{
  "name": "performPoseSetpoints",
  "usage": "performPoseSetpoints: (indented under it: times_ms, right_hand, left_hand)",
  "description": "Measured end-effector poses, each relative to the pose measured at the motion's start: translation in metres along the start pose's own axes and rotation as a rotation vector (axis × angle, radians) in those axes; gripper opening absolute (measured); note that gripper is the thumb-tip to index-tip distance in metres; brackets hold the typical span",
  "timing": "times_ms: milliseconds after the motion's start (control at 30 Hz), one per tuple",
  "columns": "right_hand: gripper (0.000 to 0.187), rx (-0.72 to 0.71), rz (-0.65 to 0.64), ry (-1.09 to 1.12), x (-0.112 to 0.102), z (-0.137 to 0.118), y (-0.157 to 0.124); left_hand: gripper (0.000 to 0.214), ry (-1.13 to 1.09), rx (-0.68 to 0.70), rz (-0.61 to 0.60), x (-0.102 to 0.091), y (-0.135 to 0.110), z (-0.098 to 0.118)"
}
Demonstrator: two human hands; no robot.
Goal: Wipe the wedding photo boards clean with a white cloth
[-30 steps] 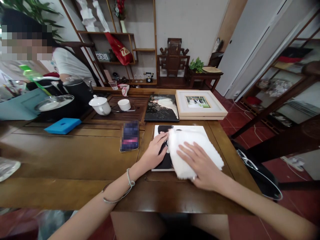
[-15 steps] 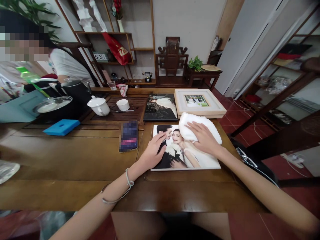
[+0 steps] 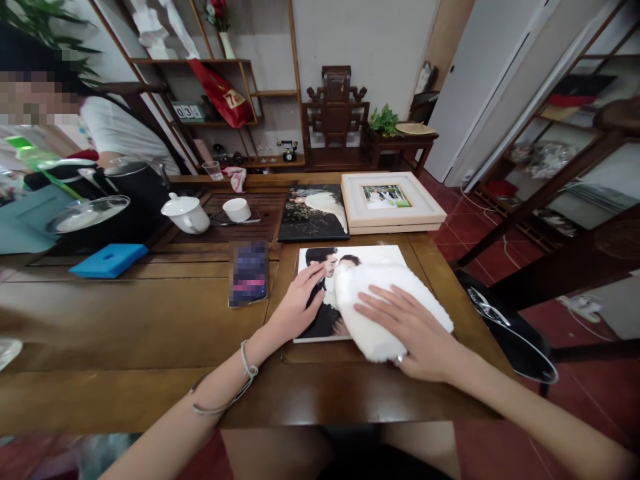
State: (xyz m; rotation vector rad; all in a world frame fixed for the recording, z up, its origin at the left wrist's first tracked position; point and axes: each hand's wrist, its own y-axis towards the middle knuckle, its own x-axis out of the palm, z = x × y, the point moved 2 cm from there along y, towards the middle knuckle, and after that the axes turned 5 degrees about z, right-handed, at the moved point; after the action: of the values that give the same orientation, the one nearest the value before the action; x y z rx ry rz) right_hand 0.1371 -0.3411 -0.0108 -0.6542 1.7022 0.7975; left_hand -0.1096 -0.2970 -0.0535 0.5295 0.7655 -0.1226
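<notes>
While the left hand (image 3: pixel 296 308) lies flat, fingers spread, on the photo (image 3: pixel 350 257), the right hand (image 3: pixel 410 328) presses a cloth (image 3: pixel 380 297) onto it, fingers open.

Sleeves: none in view on either arm; both forearms are bare down to the lower edge of the view.
Left hand (image 3: pixel 295 310): no rings visible on the fingers that show.
Left wrist: a thin, pale bracelet (image 3: pixel 249 360) sits snug just behind the hand.
Left forearm: a slim silver bangle (image 3: pixel 220 405), plain and round, hangs loosely further back.
Right hand (image 3: pixel 410 327): a small pale glint (image 3: pixel 399 359) on one finger, too small to identify.
Right wrist: nothing worn.
</notes>
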Motion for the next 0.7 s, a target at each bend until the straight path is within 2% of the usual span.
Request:
performPoseSetpoints:
  times_ms: [167,267,567,700]
  right_hand:
    - [0.077,0.138,0.118,-0.04,0.005,0.056,0.041]
    - [0.073,0.172,0.144,-0.1,0.011,0.07,0.056]
    - [0.07,0.118,0.119,-0.134,0.01,0.037,0.036]
    - [0.068,0.093,0.133,-0.107,0.008,0.035,0.034]
  left_hand:
    - [0.044,0.013,-0.011,-0.017,-0.001,0.0,0.0]
    - [0.043,0.015,-0.016,-0.021,-0.001,0.0,0.0]
    - [0.043,0.013,-0.023,-0.039,-0.002,0.001,0.001]
    - [0.042,0.011,-0.018,-0.035,-0.002,0.0,0.001]
